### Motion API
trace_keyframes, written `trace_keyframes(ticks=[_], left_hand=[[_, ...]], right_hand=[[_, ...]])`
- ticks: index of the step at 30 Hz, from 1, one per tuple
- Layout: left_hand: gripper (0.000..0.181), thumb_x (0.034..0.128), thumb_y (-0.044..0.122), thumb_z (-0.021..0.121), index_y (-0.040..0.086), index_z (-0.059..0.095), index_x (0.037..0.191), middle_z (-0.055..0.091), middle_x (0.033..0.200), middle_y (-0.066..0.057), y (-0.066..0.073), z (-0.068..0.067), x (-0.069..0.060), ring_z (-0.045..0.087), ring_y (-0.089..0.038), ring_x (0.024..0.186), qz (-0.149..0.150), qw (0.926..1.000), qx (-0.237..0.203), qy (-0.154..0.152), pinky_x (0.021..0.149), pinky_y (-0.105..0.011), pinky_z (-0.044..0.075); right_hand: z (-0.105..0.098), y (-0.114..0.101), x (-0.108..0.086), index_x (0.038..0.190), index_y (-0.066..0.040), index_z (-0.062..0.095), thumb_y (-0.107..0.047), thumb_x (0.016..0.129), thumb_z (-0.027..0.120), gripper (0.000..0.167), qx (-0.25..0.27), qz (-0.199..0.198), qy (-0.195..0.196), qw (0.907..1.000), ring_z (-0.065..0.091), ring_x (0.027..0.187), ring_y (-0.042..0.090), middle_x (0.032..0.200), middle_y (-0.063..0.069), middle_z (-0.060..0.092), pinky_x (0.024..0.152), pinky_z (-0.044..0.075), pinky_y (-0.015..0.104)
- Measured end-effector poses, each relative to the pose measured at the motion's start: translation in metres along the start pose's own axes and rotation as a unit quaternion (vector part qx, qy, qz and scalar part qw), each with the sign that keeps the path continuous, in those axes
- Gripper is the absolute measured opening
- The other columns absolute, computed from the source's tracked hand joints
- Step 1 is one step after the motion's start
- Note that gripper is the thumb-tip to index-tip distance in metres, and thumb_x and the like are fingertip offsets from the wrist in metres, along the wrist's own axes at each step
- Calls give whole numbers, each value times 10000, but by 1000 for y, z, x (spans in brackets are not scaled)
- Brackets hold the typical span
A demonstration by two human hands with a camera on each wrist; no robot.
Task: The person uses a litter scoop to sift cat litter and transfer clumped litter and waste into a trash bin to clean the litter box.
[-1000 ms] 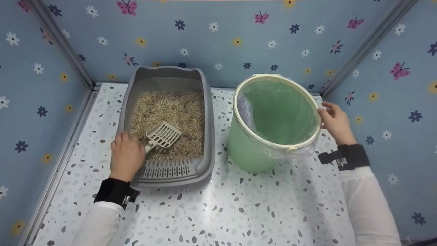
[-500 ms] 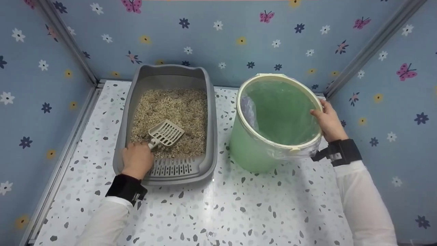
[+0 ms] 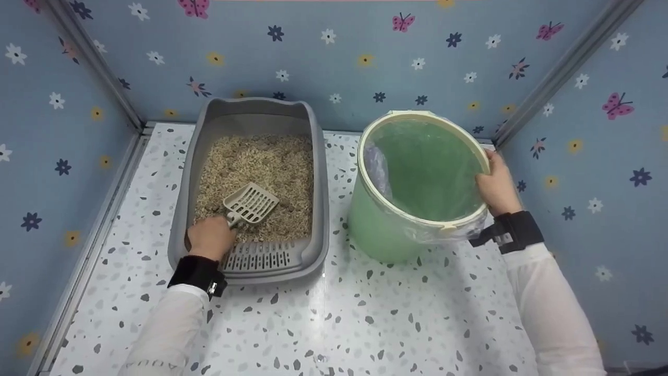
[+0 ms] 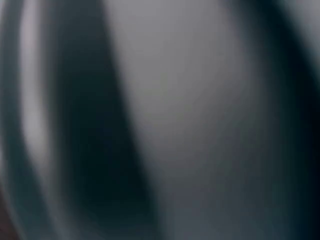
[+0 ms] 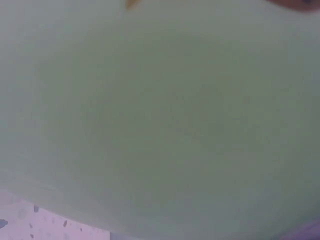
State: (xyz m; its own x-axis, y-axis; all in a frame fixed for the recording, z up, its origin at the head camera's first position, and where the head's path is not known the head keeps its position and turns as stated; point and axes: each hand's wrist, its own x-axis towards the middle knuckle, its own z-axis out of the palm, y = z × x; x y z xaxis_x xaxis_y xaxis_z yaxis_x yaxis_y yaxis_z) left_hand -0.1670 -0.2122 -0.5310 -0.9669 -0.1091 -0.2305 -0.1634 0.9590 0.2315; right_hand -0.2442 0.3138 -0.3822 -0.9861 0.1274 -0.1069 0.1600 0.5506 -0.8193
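A beige slotted litter scoop (image 3: 252, 202) lies with its head on the tan litter (image 3: 261, 162) in a grey litter box (image 3: 320, 209). My left hand (image 3: 210, 237) grips the scoop's handle at the box's near left corner, hiding most of it. Toward the right, a green bin (image 3: 378, 237) with a cream rim is lined with a clear plastic bag (image 3: 443, 233). My right hand (image 3: 498, 185) holds the bin's right rim, thumb on the inner side and fingers largely hidden outside. The bin's wall fills the right wrist view; the left wrist view is too blurred to read.
Patterned blue walls (image 3: 334, 52) close in the back and both sides, with grey metal strips at the corners. Speckled white floor (image 3: 313, 324) lies in front of the box and bin, with a narrow strip between them.
My left hand has moved right from the box's left edge onto the scoop's handle. My right hand has moved left and closed round the bin's rim. Scoop and bin look unmoved.
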Motion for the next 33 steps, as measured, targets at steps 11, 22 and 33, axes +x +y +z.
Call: trace_keyframes(ticks=[11,22,33], left_hand=[[362,943,278,555,-73,608,873,630,733,-242,2,1,2,622,-383,625,504,9978,198,391,500,-505,497],[324,943,189,544,-79,618,776,628,687,-222,8,-26,-28,627,-366,613,456,9976,490,181,519,-493,520],[236,878,-9,471,-54,629,709,638,720,-233,22,-64,-60,629,-348,634,459,9954,722,-423,528,-484,514]], right_hand=[[-1,2,0,1492,-9,117,116,813,299,714,36,-125,-19,9999,349,1303,398,1480,268,245,1056,347,518],[1,1,1,1489,-2,127,111,805,318,719,-110,-63,32,9999,349,1303,401,1483,272,249,1064,342,510],[0,0,1,1492,-15,135,111,811,331,720,-183,-1,62,9998,362,1294,404,1483,269,256,1055,355,513]])
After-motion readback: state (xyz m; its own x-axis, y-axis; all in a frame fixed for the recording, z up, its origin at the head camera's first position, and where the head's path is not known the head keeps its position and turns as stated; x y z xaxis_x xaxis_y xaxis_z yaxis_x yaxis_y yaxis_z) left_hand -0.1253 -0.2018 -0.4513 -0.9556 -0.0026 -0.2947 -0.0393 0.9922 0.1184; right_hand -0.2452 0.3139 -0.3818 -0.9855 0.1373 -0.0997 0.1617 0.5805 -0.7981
